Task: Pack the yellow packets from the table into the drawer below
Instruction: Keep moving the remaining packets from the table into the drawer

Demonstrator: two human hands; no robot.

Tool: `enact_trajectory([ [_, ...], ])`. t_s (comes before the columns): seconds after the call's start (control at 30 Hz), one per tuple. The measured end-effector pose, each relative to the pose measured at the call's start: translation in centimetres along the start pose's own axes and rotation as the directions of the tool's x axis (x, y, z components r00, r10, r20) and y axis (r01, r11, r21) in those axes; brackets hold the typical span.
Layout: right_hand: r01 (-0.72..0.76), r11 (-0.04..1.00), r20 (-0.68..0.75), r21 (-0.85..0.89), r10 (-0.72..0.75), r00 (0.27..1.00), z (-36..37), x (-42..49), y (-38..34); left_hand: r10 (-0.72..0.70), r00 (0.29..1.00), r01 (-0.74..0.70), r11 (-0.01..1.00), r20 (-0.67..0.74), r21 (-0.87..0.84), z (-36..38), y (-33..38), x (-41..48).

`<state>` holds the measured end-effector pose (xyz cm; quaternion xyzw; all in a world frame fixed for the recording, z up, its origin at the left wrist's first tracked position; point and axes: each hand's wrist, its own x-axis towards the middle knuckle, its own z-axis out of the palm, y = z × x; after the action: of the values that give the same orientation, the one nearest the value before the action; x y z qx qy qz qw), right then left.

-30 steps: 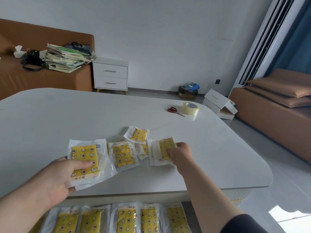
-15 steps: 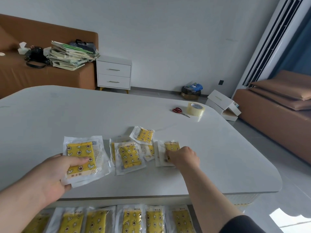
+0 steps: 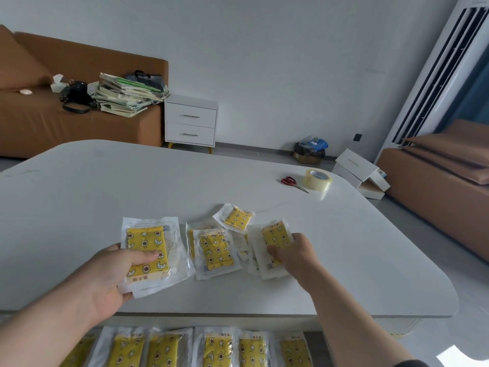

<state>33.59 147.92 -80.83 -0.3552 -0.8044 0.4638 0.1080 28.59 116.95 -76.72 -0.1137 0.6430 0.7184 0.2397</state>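
My left hand: gripping a large yellow packet, thumb laid across its printed face, fingers tucked out of sight under it.
Under that packet: more clear wrapper edges stick out below and to the right (at least one more packet in the same grip).
Lifted or resting: I cannot tell whether this bundle is clear of the table or lying on it; it sits near the front edge.
My right hand: closed on a right-side packet, thumb on its yellow face, fingers curled at its right edge.
Beneath my right hand: another white wrapper lies under that packet, partly covered.
Between my hands: a middle packet flat on the table, overlapping another one behind it.
Just beyond: a small packet, tilted, apart from both hands.
Below the front edge: a row of packed packets lies side by side in the drawer, yellow faces up.
Far right of the table: red-handled scissors just beside a roll of clear tape, well apart from the packets.
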Motion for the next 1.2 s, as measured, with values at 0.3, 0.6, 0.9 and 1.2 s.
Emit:
enact_trajectory([
  [0.3, 0.026, 0.869, 0.081, 0.494, -0.076, 0.994, -2.7, -2.0, -0.3, 0.025, 0.999, -0.024, 0.999, 0.032, -0.03, 0.4, 0.1, -1.0],
  [0.6, -0.044, 0.779, 0.156, 0.625, -0.069, 0.985, -3.2, -4.5, 0.5, 0.035, 0.997, -0.031, 0.998, 0.063, -0.058, 1.1, -0.1, -1.7],
  [0.9, -0.04, 0.544, 0.224, 0.838, -0.278, 0.934, -6.1, -10.4, -1.8, 0.089, 0.983, -0.075, 0.993, 0.16, -0.091, 2.2, -0.3, -5.7],
  [1.2, -0.035, 0.631, 0.23, 0.775, -0.23, 0.946, -7.6, -18.5, 0.0, 0.15, 0.95, -0.135, 0.988, 0.273, -0.072, 1.8, -2.1, -11.1],
])
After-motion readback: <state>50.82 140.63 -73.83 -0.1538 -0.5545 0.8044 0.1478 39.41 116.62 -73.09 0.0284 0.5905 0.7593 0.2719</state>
